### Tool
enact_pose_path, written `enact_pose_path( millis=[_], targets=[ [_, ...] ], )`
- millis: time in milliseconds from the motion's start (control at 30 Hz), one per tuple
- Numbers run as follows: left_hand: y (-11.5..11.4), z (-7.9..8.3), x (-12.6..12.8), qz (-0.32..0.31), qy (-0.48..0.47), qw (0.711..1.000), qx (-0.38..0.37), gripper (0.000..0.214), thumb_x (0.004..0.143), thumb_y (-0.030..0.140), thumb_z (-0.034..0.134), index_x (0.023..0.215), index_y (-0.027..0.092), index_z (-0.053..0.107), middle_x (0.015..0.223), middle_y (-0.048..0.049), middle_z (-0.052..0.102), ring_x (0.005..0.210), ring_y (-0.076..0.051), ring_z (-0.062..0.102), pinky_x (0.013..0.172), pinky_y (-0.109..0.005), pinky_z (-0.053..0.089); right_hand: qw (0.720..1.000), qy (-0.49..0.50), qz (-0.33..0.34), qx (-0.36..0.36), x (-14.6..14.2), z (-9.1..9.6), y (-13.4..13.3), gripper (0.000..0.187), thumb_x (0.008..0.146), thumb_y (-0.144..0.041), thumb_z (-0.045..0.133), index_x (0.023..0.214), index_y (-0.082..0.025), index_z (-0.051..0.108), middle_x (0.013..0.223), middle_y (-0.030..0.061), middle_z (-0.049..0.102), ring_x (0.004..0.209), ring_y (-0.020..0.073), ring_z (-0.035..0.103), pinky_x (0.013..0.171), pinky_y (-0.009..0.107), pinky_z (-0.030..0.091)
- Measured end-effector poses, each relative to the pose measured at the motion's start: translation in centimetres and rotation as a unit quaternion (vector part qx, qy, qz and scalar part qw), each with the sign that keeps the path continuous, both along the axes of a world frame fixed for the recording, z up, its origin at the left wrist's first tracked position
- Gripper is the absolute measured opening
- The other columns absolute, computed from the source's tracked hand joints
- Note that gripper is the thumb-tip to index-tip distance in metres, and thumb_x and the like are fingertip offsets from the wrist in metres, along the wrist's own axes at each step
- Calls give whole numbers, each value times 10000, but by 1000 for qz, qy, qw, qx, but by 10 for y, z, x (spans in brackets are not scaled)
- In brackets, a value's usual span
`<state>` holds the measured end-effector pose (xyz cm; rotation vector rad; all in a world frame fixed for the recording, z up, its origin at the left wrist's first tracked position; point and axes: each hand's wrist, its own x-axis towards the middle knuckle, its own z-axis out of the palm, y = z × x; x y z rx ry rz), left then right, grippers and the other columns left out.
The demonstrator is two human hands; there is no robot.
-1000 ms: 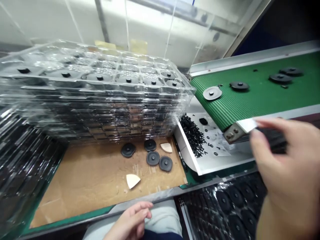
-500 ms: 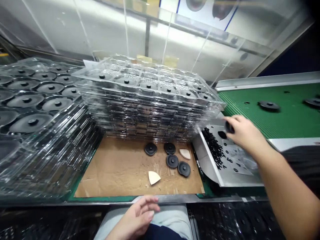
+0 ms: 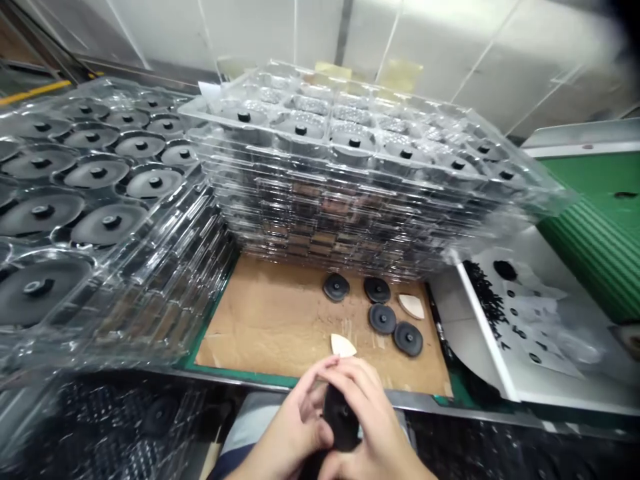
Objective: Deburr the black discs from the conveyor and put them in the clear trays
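Note:
Both my hands meet low in the middle, over my lap. My left hand (image 3: 287, 430) and my right hand (image 3: 373, 427) are closed together round one black round disc (image 3: 341, 415). Just beyond them lies a brown cardboard sheet (image 3: 270, 320) with several loose black discs (image 3: 383, 318) and two pale wedge-shaped pieces (image 3: 343, 345) on it. Behind the sheet stands a tall stack of clear plastic trays (image 3: 370, 193) with black discs in their pockets.
A second stack of clear trays (image 3: 85, 207) holding black discs fills the left. A white bin (image 3: 505, 373) with small black scraps sits to the right, and a green conveyor belt (image 3: 595, 227) runs off right. Dark trays lie along the near edge.
My right hand has come back from the white bin by the belt with a black disc, down to my lap. My left hand has risen to meet it. The view swung left.

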<state>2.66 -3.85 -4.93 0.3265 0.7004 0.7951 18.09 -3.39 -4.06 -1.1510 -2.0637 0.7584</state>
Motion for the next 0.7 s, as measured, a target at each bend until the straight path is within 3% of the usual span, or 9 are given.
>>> enact_pose_path(
  millis=[67,100,167,233,300,433,567,700],
  targets=[
    [2,2,-15,34,12,998,-45,836,497,461,852,1257,312,538,1276,-113,617,1132,-305,601,989,-422,423,1000,-2,-17,-25,-3,-4,5,842,658,-640,711,1351,-242,445,1233,141,571,1135,331,572,923,432,505],
    [4,3,-22,54,12,997,-58,776,526,458,841,1233,319,551,1261,-106,630,1088,-300,629,960,-422,449,997,-11,-60,-40,-2,-8,9,742,753,-629,627,1356,-239,441,1227,143,560,1100,307,595,890,418,524],
    [9,5,-34,100,-1,992,-71,644,579,462,812,1167,317,591,1238,-89,647,1060,-302,649,943,-427,471,981,-45,-175,-74,2,-21,16,511,909,-524,454,1320,-220,475,1098,126,574,865,228,661,758,377,563],
    [15,8,-44,136,-18,988,-76,557,605,449,800,1113,305,625,1232,-71,652,1095,-311,637,966,-423,467,961,-76,-245,-100,5,-40,21,386,945,-423,419,1224,-191,550,955,87,559,586,154,609,619,347,559],
    [20,9,-51,153,-20,985,-81,518,631,420,791,1110,298,637,1249,-58,643,1114,-297,631,983,-398,464,961,-85,-243,-105,3,-57,22,330,915,-392,488,1125,-167,609,964,99,548,548,148,590,594,357,553],
    [26,9,-55,175,-25,981,-76,631,604,424,807,1186,269,621,1281,-87,627,1096,-276,639,954,-343,490,975,-70,-192,-89,-8,-72,16,282,920,-342,469,1065,-181,650,1014,126,605,823,213,658,711,342,561],
    [28,6,-54,183,-22,980,-77,674,596,402,824,1219,264,607,1287,-117,627,1086,-268,639,917,-342,515,986,-55,-130,-84,-8,-61,29,239,914,-304,490,1017,-202,680,864,66,699,777,187,673,697,295,552],
    [31,11,-48,192,-11,978,-82,677,558,378,858,1187,278,629,1200,-100,678,1013,-239,664,883,-330,525,987,-49,-126,-86,-16,-14,53,187,884,-308,578,1000,-220,694,808,28,716,649,154,648,581,257,527]
  ],
)
